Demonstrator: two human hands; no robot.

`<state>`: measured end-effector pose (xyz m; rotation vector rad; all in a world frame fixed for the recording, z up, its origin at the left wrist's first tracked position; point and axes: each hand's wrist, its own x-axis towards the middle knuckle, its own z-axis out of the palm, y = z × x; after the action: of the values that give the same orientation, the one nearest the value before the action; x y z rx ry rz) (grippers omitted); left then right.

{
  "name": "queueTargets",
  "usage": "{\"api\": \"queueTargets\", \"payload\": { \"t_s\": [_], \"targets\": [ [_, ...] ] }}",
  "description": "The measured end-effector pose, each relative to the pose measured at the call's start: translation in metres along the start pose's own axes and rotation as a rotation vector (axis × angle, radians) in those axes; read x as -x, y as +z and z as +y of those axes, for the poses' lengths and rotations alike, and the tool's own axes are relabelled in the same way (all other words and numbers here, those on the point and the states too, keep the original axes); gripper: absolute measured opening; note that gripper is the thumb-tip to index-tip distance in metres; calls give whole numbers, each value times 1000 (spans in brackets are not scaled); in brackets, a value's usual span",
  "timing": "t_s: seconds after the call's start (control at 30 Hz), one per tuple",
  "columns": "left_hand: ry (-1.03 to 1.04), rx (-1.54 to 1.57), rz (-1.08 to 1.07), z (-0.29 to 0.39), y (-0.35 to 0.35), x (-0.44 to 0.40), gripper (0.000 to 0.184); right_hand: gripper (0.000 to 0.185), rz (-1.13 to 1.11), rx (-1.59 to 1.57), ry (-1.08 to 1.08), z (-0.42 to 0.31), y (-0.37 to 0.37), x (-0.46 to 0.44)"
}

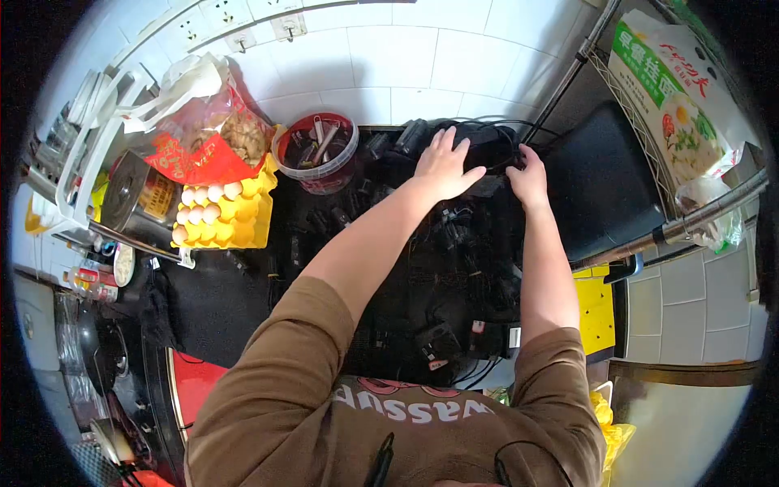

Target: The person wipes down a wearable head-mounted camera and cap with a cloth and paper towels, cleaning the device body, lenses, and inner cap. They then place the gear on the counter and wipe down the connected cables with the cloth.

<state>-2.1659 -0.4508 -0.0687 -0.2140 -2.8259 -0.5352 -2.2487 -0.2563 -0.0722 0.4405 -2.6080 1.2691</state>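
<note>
My left hand is open, fingers spread, over dark items at the back of the black counter. Beside its fingertips sits a black block-shaped thing, perhaps a power adapter. To its right, my right hand has its fingers curled at a black cable that loops along the wall; the exact grip is partly hidden. Between and below my forearms lie several dark adapters and bundled cords. Nearer to me are a black adapter with a pale label and more cords.
On the left stand a red bucket of small items, a yellow egg tray with eggs, and a red bag. A black case-like panel and a metal rack holding a noodle package border the right side.
</note>
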Motion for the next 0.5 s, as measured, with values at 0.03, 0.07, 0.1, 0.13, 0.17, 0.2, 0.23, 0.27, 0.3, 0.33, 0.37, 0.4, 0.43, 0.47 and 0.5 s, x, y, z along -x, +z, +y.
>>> {"api": "queueTargets", "payload": {
  "t_s": [0.03,0.07,0.1,0.13,0.17,0.2,0.23,0.27,0.3,0.33,0.37,0.4,0.43,0.47,0.5],
  "targets": [
    [-48,-38,85,-3,2,2,90,54,1,-26,-22,-6,-2,1],
    [-50,-37,88,-4,4,1,90,54,0,-24,-25,-13,-3,1],
    [-106,-40,4,2,-4,0,94,51,19,-28,-8,-20,-3,1],
    [-162,-41,-82,8,-13,0,98,49,38,-31,10,-26,-4,3],
    [-218,-41,-167,13,-18,0,101,46,56,-33,28,-28,-4,3],
    [-218,-35,-166,17,-23,-2,101,46,55,-28,27,-26,-5,4],
    [-263,-12,-226,20,-28,-6,104,46,35,-109,59,-24,-6,5],
    [-306,11,-286,21,-32,-11,106,46,18,-192,91,-24,-8,5],
    [-347,33,-347,21,-33,-17,108,46,2,-275,123,-24,-10,6],
    [-341,34,-347,19,-32,-23,108,46,7,-272,124,-23,-11,6],
    [-364,40,-370,17,-32,-30,108,46,-15,-313,128,-23,-12,7],
    [-388,46,-395,16,-32,-35,107,47,-39,-354,135,-21,-13,9],
    [-412,53,-422,18,-32,-38,107,47,-63,-393,142,-19,-14,11],
    [-406,56,-427,21,-30,-38,107,47,-59,-388,148,-16,-15,11],
    [-381,38,-377,24,-29,-37,105,46,-74,-386,144,-13,-16,10]
  ]
}}
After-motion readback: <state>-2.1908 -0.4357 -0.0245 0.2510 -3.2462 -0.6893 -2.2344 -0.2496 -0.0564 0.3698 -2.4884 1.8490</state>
